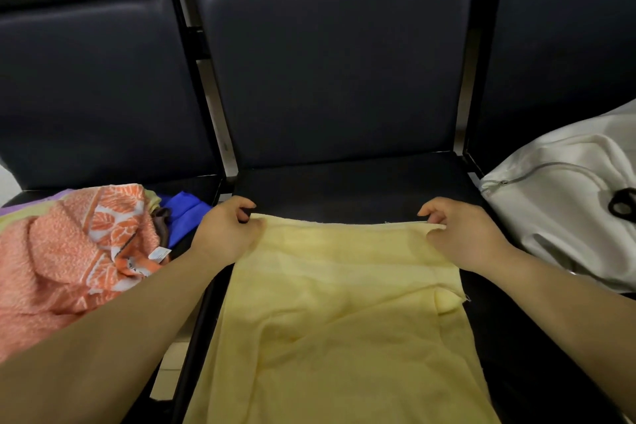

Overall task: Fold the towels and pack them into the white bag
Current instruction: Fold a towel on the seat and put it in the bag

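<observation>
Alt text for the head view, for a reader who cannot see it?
The person's left hand and right hand pinch the far corners of a pale yellow cloth towel spread over a dark padded chair seat. A heap of unfolded towels, orange-patterned on top, lies on the seat to the left; a white zippered fabric bag rests on the right seat.

Dark navy padded middle chair (pixel 330 79); matching left chair (pixel 86 79) beside it; matching right chair (pixel 550 45) opposite side; black metal frame post (pixel 187 11) between middle and left; pale tiled floor (pixel 172 351) below-left.

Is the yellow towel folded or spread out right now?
Mostly spread: the yellow towel lies open across the middle seat, left hand and right hand pinching its far corners.
</observation>
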`<state>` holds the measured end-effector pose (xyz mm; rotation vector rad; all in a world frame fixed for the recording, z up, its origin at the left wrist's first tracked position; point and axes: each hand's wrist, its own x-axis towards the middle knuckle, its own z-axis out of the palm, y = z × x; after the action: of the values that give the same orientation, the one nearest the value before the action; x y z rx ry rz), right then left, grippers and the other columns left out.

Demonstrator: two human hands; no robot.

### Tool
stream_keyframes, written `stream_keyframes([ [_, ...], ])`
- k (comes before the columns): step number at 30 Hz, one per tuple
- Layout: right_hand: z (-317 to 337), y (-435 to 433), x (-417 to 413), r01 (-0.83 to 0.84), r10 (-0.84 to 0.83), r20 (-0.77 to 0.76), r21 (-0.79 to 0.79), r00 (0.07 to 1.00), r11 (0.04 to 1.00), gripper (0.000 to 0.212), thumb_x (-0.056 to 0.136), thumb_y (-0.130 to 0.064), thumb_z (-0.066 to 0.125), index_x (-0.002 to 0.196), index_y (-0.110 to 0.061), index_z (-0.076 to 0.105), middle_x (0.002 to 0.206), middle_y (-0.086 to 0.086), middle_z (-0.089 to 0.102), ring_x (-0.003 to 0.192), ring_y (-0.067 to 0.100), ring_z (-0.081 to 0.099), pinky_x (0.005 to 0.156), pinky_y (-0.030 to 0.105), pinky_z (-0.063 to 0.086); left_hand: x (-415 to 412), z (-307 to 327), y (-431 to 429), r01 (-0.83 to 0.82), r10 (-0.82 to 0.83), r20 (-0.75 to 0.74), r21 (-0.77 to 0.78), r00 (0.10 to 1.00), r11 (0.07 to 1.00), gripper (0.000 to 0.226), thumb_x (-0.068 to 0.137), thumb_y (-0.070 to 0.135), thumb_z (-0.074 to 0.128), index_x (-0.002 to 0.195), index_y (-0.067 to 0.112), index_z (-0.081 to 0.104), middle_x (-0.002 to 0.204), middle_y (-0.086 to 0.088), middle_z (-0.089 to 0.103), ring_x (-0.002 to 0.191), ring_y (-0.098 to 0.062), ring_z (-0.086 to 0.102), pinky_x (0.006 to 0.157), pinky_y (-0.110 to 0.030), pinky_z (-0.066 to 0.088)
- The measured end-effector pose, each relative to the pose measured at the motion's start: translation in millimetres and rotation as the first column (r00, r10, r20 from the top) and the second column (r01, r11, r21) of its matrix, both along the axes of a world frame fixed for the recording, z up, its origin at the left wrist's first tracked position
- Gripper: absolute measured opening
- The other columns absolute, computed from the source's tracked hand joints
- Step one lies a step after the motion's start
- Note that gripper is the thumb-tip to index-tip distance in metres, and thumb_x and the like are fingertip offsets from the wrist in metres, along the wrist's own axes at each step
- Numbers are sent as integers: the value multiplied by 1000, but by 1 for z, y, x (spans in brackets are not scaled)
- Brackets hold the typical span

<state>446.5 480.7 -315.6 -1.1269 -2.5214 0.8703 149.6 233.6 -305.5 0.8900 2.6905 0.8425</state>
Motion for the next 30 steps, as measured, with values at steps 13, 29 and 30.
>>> stream_keyframes([
  [13, -9, 7, 0, 54, -54, -55, 12, 997, 998, 21, 87, -13, 70, 99, -31, 68, 89, -14, 66, 83, 2, 61, 68, 16, 43, -8, -3, 4, 45, -52, -89, -72, 995, 996, 6, 94, 26, 69, 90, 26, 64, 89, 11, 64, 81, -6, 58, 64, -19, 40],
  [29, 2, 2, 3, -89, 84, 75, 59, 994, 994, 17, 90, -20, 69, 99, -34, 64, 89, -10, 60, 81, 7, 57, 66, 20, 42, -4, 5, -16, 151, -167, -102, -148, 981, 977, 10, 98, 23, 62, 91, 28, 58, 86, 4, 65, 77, -12, 62, 64, -25, 47],
  [30, 5, 2, 5, -79, 78, 39, 25, 996, 997, 18, 89, -21, 71, 99, -35, 65, 91, -10, 61, 83, 6, 59, 69, 19, 44, -4, 6, -19, 150, -164, -96, -136, 982, 979, 10, 98, 22, 62, 91, 29, 58, 85, 5, 65, 77, -12, 62, 63, -25, 47],
])
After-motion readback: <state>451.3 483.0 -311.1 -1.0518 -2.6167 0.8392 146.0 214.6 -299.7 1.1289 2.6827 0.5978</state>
